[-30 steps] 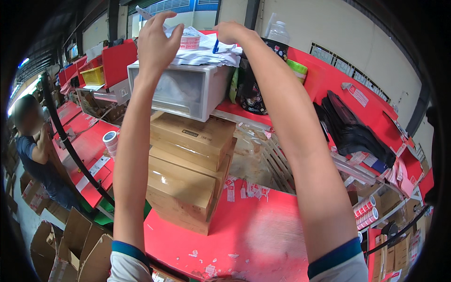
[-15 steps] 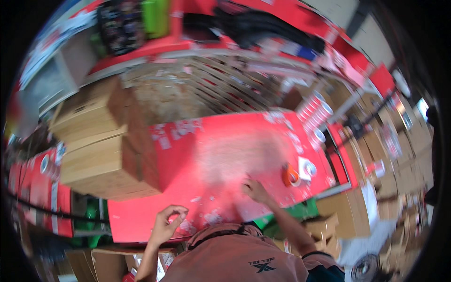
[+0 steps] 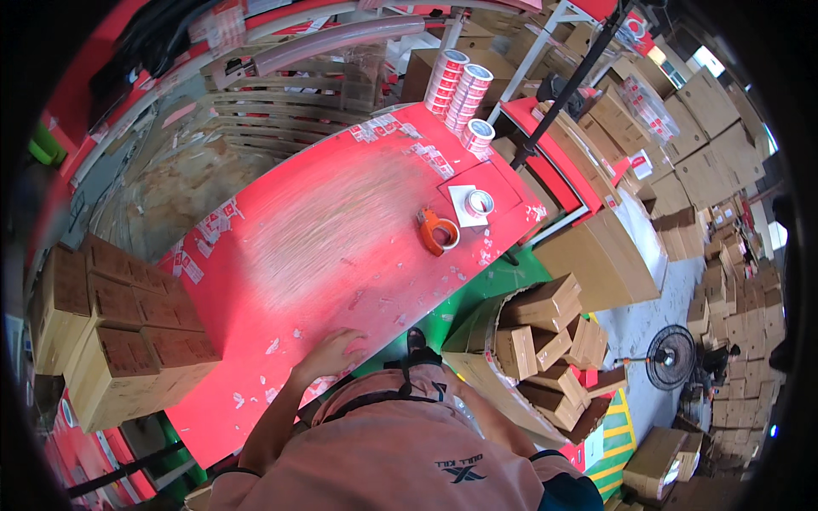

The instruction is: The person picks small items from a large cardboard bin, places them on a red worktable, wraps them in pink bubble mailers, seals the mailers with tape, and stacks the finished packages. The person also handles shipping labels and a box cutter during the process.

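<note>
My left hand point(image 3: 335, 351) is at the front edge of the red worktable point(image 3: 281, 298), open, its fingers loosely bent, nothing visible in them. My right forearm point(image 3: 496, 419) runs down beside my body, its hand hidden. On the table, beyond my left hand, lie an orange tape dispenser point(image 3: 436, 232) and a tape roll point(image 3: 480, 201) on a white card point(image 3: 457, 213). Stacks of red-and-white tape rolls point(image 3: 445, 81) stand at the far right corner. Stacked cardboard boxes point(image 3: 119, 375) sit on the table's left end.
An open carton of small boxes point(image 3: 550, 341) stands right of me on a green floor point(image 3: 452, 305). A black fan point(image 3: 669, 356), a large folded cardboard piece point(image 3: 588, 264) and piles of cartons point(image 3: 716, 162) are farther right. A black pole point(image 3: 558, 102) rises behind the table's right end.
My hands have come down from the papers atop the plastic drawer unit to table level and my sides. The view has turned down and rightward; the drawer unit has left it.
</note>
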Demonstrator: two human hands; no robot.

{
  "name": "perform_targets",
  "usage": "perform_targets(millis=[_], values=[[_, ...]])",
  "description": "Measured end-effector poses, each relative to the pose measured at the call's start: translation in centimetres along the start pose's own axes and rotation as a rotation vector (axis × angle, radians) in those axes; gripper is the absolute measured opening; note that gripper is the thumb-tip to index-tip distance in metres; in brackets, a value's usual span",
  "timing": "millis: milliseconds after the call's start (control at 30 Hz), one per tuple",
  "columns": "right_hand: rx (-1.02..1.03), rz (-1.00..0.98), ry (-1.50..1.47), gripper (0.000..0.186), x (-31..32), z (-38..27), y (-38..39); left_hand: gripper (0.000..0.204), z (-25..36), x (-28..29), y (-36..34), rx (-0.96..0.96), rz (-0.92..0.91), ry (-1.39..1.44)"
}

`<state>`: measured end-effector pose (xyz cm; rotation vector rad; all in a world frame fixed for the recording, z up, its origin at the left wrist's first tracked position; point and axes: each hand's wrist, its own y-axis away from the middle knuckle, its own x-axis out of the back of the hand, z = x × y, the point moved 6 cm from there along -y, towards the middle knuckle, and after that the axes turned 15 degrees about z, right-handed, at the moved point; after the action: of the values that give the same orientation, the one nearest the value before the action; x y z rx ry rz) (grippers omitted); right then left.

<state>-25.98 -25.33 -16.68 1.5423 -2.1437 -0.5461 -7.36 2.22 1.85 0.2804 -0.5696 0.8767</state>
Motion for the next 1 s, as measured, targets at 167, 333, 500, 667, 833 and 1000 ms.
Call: perform_targets(millis=[167,333,500,667,833,1000], values=[[0.384,-0.253,0.950,0.031,5.3,1.5,-5.4,0.042,0.3,-5.3,-3.3,0.273,0.104,0.059],[0.571,-0.320,0.919,0.031,8.3,-2.4,-7.1,0.043,2.7,-13.1,-4.4,0.315,0.040,0.104],[0.463,-0.440,0.819,0.030,11.2,-7.1,-5.2,0.045,5.1,-17.1,-5.2,0.346,0.011,0.123],[0.245,-0.497,0.825,0.030,19.8,-13.3,-3.1,0.048,3.6,-14.8,-5.0,0.388,0.119,0.079],[-0.046,-0.174,0.088,0.037,23.7,-22.8,-7.2,0.040,0.4,-11.3,-5.6,0.406,0.107,0.104],[0.173,-0.138,0.098,0.029,3.9,-23.0,-17.7,0.034,-1.9,-12.2,-8.7,0.371,0.032,0.109]])
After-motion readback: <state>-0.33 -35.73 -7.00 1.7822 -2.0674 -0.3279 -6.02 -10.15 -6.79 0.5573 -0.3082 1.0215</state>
